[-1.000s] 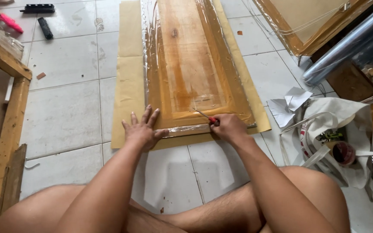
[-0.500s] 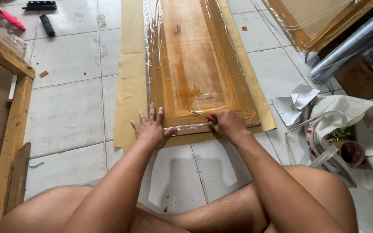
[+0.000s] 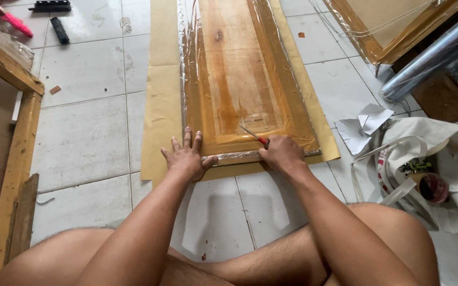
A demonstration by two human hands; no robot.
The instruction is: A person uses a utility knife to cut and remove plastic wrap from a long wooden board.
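Panel [image 3: 239,79], wood, film-wrapped, flat on floor: stiff, likely heavy, slick; left hand [image 3: 186,158] splayed pressing near edge, right hand [image 3: 279,152] in closed grip on red-handled cutter [image 3: 255,136].

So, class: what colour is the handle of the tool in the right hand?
Red, on the cutting tool in the right hand; head view.

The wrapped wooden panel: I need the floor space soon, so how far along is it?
Clear film already covers the wooden panel on brown paper. The left hand presses its near end flat while the right hand works a red-handled blade there. The paper still lies unfolded.
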